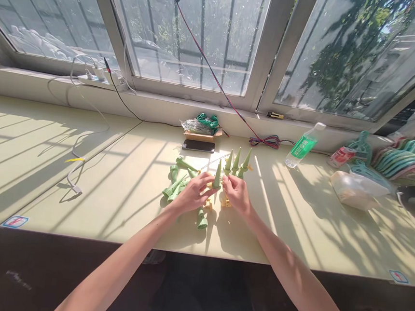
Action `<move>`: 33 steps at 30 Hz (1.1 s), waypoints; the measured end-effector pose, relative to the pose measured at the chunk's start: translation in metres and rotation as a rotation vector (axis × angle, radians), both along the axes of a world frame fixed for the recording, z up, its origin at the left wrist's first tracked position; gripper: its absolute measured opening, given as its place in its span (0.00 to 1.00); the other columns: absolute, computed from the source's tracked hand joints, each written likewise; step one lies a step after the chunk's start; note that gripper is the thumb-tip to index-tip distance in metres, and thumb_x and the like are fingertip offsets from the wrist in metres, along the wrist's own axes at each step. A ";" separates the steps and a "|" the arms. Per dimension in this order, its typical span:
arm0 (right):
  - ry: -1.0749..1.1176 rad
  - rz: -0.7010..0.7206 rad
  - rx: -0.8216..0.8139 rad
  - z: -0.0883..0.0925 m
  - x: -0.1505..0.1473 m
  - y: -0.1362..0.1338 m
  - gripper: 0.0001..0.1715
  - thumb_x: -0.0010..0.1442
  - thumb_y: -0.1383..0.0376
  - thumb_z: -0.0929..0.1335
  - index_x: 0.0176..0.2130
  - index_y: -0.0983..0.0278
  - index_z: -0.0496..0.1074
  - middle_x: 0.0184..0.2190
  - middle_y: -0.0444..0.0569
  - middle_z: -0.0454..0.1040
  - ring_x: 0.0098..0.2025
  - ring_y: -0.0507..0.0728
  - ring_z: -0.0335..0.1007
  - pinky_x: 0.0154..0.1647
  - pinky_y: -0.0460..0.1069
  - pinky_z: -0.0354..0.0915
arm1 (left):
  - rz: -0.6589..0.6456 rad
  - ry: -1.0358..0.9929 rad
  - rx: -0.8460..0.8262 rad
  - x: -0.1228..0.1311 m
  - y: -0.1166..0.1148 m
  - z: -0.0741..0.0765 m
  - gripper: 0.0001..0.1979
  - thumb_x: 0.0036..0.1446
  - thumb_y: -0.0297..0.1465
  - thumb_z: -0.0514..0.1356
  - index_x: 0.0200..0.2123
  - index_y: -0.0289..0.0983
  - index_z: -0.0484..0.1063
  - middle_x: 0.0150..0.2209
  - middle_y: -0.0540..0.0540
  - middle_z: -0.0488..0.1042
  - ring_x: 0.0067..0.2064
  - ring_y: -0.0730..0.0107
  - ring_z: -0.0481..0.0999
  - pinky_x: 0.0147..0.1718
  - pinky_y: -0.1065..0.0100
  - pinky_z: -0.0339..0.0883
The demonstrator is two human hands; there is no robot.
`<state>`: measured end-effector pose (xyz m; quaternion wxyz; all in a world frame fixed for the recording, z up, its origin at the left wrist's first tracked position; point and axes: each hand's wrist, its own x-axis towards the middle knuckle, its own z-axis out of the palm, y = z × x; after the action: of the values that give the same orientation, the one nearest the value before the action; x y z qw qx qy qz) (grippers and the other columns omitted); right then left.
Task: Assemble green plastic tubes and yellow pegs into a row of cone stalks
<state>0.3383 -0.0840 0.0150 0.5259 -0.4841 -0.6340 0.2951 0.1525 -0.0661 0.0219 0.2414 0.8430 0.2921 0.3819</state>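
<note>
Between my hands a green cone-shaped plastic piece [218,175] stands point up. My left hand [197,192] is closed around its lower part. My right hand [236,192] has its fingers pinched together just right of the cone; what they hold, if anything, is too small to make out. Behind the right fingers several similar green cones [236,163] stand upright, with yellow bits at their sides. Left of my left hand lies a loose pile of green tapered pieces [172,187], and another green piece [202,220] lies nearer the table edge. Small yellow parts [226,202] sit partly under my hands.
At the back, a black phone [198,146] lies before a small cardboard box [209,136] with green and clear packaging. A water bottle [301,147], a red can [341,156], a plastic bag [353,190] and hangers [406,161] are on the right. A white cable [77,163] lies left.
</note>
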 end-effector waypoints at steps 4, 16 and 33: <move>0.021 -0.041 0.031 0.001 0.000 -0.002 0.26 0.68 0.50 0.62 0.25 0.61 0.58 0.20 0.40 0.58 0.22 0.50 0.53 0.23 0.46 0.52 | 0.165 -0.078 -0.026 0.002 0.001 0.005 0.10 0.62 0.34 0.62 0.46 0.38 0.72 0.39 0.48 0.73 0.25 0.78 0.64 0.26 0.72 0.62; -0.001 0.051 0.131 0.008 0.000 -0.007 0.25 0.66 0.45 0.64 0.32 0.63 0.69 0.25 0.45 0.69 0.24 0.51 0.60 0.25 0.47 0.58 | 0.157 -0.092 -0.249 0.004 -0.005 0.018 0.29 0.64 0.50 0.53 0.22 0.34 0.74 0.19 0.49 0.71 0.20 0.77 0.63 0.22 0.73 0.55; -0.001 0.015 0.006 0.003 -0.002 -0.005 0.29 0.66 0.50 0.63 0.21 0.61 0.53 0.17 0.39 0.53 0.21 0.49 0.47 0.22 0.46 0.47 | 0.098 -0.091 0.026 0.004 -0.004 0.007 0.12 0.63 0.40 0.61 0.36 0.37 0.73 0.30 0.51 0.69 0.25 0.77 0.60 0.26 0.72 0.59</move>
<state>0.3361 -0.0885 0.0176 0.5249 -0.4777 -0.6388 0.2969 0.1570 -0.0705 0.0292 0.2246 0.8125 0.3167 0.4350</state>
